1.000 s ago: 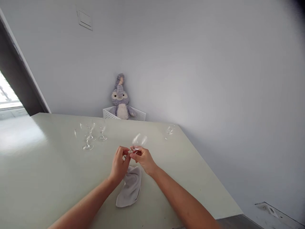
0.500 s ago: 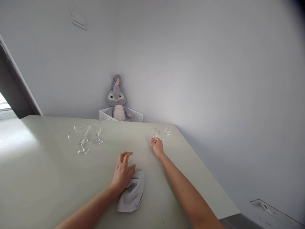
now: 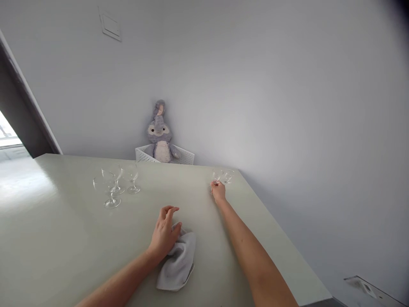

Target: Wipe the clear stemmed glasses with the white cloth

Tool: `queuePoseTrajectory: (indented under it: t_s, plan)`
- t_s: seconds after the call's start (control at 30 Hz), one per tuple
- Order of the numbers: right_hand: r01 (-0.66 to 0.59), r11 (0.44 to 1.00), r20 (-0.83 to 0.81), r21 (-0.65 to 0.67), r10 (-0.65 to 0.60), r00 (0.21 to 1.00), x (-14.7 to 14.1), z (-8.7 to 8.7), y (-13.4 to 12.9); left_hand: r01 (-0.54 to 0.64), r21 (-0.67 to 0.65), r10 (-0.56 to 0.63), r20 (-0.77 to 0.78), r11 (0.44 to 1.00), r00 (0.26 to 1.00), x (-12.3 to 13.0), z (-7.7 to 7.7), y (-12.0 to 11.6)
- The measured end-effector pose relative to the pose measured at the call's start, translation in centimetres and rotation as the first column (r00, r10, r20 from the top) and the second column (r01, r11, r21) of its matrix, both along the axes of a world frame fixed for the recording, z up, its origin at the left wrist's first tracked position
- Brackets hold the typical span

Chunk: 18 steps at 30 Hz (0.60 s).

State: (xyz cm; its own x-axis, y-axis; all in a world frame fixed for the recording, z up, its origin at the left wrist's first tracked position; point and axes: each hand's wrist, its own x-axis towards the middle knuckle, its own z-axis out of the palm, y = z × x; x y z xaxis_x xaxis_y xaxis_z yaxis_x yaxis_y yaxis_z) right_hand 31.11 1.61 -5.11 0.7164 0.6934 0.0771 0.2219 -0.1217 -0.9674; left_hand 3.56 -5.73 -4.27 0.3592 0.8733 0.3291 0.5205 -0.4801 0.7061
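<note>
My right hand (image 3: 219,191) is reaching far forward, fingers pinching the stem of a small glass (image 3: 217,175) standing upright, just beside another glass (image 3: 228,175) to its right. My left hand (image 3: 165,232) is resting half-spread on the cloth (image 3: 179,264), well nearer me.

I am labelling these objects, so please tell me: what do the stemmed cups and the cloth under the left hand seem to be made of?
The stemmed cups look like clear glass: the table shows through them and their rims glint. The cloth seems a soft grey fabric, perhaps microfibre, matte and rumpled in folds.
</note>
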Motion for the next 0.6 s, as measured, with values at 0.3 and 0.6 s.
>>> queuePoseTrajectory:
  t_s: [0.3,0.6]
  plan:
    - [0.021,1.000,-0.001,0.016,-0.021,1.000,0.70,0.03,0.00,0.010,-0.024,-0.010,0.021,1.000,1.000,-0.06,-0.15,0.03]
    - [0.032,0.999,-0.002,0.026,-0.032,0.999,0.52,-0.31,-0.40,0.009,-0.031,-0.006,0.069,0.999,0.998,-0.08,0.29,-0.40]
